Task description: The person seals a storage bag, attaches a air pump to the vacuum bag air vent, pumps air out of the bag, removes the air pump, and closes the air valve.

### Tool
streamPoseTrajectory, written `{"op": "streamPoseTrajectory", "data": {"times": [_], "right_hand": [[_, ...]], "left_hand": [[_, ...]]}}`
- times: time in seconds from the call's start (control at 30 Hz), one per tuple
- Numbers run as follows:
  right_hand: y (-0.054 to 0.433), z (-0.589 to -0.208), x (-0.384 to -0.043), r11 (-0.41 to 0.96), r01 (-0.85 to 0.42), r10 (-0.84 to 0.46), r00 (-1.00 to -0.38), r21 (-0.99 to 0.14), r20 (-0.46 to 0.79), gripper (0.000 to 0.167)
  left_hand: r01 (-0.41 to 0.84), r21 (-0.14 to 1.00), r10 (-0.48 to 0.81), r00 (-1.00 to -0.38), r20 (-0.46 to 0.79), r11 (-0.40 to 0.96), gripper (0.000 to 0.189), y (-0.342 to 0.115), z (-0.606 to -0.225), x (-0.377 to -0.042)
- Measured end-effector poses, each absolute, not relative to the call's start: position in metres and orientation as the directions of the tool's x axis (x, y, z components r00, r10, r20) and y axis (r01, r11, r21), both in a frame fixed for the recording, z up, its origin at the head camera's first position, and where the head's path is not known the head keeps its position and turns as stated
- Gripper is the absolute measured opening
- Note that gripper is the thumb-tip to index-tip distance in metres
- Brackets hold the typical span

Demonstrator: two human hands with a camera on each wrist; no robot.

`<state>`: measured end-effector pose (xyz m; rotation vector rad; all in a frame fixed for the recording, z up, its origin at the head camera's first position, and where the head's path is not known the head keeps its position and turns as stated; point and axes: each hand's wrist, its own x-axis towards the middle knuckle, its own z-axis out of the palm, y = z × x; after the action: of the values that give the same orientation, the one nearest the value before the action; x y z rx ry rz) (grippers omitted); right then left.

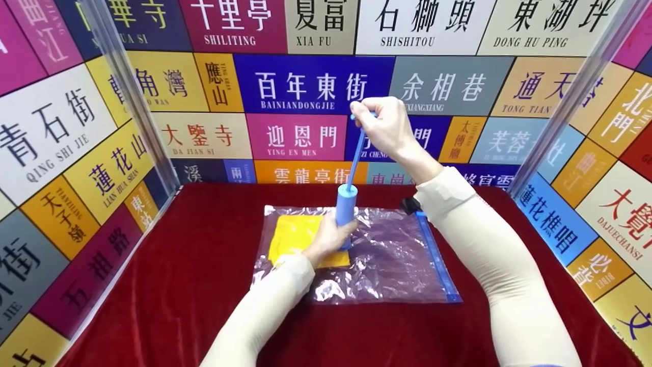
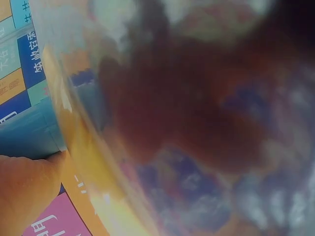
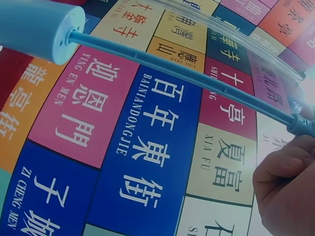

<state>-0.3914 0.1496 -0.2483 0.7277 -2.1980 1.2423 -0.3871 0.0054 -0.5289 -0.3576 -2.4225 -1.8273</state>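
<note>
A blue hand pump (image 1: 347,204) stands upright over a clear plastic bag (image 1: 392,260) with a folded yellow cloth (image 1: 295,232) inside. My left hand (image 1: 333,237) grips the pump's barrel low down, near the bag. Up high, my right hand (image 1: 384,125) holds the pump's handle, and the thin rod (image 1: 357,158) is drawn far out of the barrel. In the right wrist view the rod (image 3: 182,73) runs from the barrel (image 3: 44,32) to the handle beside my curled fingers (image 3: 288,169). Shiny plastic and a dark blur fill most of the left wrist view.
A dark red cloth (image 1: 193,265) covers the table. The bag's blue zip edge (image 1: 438,260) lies on the right. Panels printed with large characters (image 1: 316,84) stand at the back and both sides, with clear corner posts (image 1: 135,97) between them.
</note>
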Motion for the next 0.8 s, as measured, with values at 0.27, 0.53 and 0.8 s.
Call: {"op": "streamPoseTrajectory", "data": {"times": [0.27,0.53,0.8], "right_hand": [[0.147,-0.25,-0.395,0.489,-0.641,-0.238,-0.75,-0.592,0.617,0.046],[0.146,-0.27,-0.399,0.57,-0.589,-0.312,-0.8,-0.573,0.512,0.049],[0.143,-0.311,-0.405,0.612,-0.575,-0.417,-0.818,-0.543,0.396,0.047]], "left_hand": [[0.246,0.939,0.149,-0.965,0.215,0.24,0.033,0.005,-0.527,-0.386],[0.259,0.935,0.148,-0.962,0.228,0.241,0.034,0.006,-0.526,-0.385],[0.229,0.949,0.143,-0.969,0.201,0.217,0.032,0.006,-0.527,-0.386]]}}
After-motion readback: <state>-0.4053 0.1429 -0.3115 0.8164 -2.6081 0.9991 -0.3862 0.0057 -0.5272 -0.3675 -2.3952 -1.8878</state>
